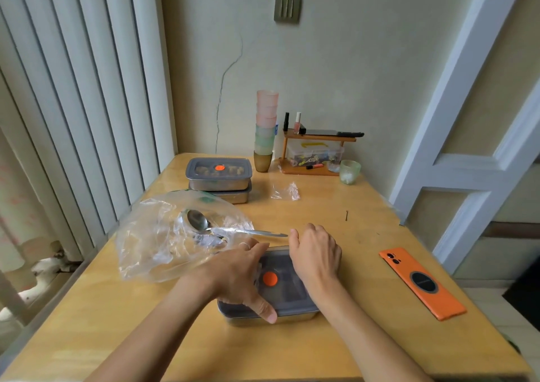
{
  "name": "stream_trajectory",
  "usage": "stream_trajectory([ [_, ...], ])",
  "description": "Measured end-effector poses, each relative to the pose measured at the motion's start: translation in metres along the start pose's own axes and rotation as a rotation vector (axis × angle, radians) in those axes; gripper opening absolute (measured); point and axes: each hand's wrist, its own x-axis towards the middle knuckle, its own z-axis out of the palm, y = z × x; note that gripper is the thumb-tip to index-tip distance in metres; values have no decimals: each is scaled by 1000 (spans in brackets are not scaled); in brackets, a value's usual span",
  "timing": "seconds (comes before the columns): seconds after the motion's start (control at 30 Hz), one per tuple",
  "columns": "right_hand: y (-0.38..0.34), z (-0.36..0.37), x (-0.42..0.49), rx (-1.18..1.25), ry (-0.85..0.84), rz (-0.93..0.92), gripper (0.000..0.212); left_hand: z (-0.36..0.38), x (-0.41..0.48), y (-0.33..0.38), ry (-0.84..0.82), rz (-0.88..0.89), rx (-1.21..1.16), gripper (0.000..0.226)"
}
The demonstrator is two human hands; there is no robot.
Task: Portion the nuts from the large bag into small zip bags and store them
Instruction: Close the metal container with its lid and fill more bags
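From the head camera, a steel container with a grey lid (282, 292) sits on the wooden table (350, 212) right in front of the person, its near edge roughly square to them. An orange dot marks the lid's middle, and the hands cover too much of it to judge its long axis. The left hand (242, 273) lies palm down over the lid's left side, fingers stretched flat toward the far edge and thumb pressing the near left corner, so it grasps nothing. The right hand (315, 256) rests on the far right part of the lid with its wrist angled inward. Its fingers bend down over the far edge and their tips are hidden, so I cannot tell whether they grip the rim. Both forearms come in from the bottom and converge on the box. Just left of it, touching the left hand, lies the large clear bag (157, 241), crumpled on its side. A spoon (204, 224) rests on the bag, its long axis left to right, with the bowl far left and the handle pointing at the right thumb. A small zip bag (286, 191) lies well beyond, and two stacked lidded containers (219, 177) stand at the back left. An orange phone (420, 285) lies to the right.
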Motion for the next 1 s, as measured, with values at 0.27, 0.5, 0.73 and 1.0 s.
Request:
stream_trajectory([
  [0.27, 7, -6, 5, 125, 19, -23, 52, -1, -14, -16, 217, 75, -481, 109],
  [0.5, 26, -37, 35, 579, -177, 226, 62, -30, -24, -41, 700, -193, -1366, 33],
  [0.73, 69, -14, 67, 882, -109, 770, 46, -4, -17, -18, 382, -171, -1260, 11],
  [1.0, 82, 27, 55, 891, -108, 864, 47, 28, 12, -2, 486, -85, -304, 13],
])
